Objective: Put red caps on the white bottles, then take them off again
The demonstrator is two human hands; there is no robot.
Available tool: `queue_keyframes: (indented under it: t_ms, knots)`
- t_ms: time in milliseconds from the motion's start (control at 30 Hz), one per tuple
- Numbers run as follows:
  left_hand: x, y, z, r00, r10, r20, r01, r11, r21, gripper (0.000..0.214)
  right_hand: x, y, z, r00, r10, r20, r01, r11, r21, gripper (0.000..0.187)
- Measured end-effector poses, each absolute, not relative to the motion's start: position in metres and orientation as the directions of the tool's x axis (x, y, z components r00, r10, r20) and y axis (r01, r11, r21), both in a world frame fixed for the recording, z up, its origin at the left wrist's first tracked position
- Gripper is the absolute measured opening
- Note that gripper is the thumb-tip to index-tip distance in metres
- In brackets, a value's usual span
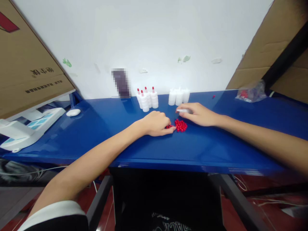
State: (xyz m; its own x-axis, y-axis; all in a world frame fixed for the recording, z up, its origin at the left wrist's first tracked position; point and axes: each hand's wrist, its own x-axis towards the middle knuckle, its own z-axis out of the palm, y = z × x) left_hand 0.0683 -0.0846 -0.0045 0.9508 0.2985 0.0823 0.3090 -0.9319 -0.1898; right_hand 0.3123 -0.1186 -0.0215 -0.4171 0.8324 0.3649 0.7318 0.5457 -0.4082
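Note:
A small heap of red caps (181,125) lies on the blue table (204,147) between my hands. My left hand (156,123) rests curled beside the heap, its fingertips pinched on a red cap at the heap's left edge. My right hand (198,114) lies just behind the heap, fingers closed round a small white bottle (182,111) held sideways. Further back stand several white bottles with red caps (147,98) and a group of uncapped white bottles (178,96).
A white weighing scale (26,130) and a white oval device (73,112) sit at the left. A clear plastic bag with red pieces (251,91) lies at the back right. Cardboard boxes (26,61) lean at both sides. A blurred dark object (121,82) stands against the wall.

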Motion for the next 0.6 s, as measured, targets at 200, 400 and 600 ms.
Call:
queue_keyframes:
  t_ms: [200,400,600]
  knots:
    - [0.0699,-0.0847,-0.0033,0.963,0.263,0.053,0.269,-0.939,-0.216,0.056,0.313,-0.1174,-0.0228,-0.422,0.827,0.371,0.728,0.553,-0.405,0.036]
    - [0.0698,-0.0859,-0.0034,0.973,0.22,0.066,0.229,-0.949,-0.217,0.054,0.3139,-0.118,-0.0231,-0.412,0.831,0.373,0.73,0.546,-0.411,0.036]
    - [0.0703,-0.0846,-0.0041,0.974,0.212,0.074,0.223,-0.956,-0.19,0.053,0.3139,-0.1184,-0.0227,-0.416,0.828,0.376,0.732,0.55,-0.401,0.037]
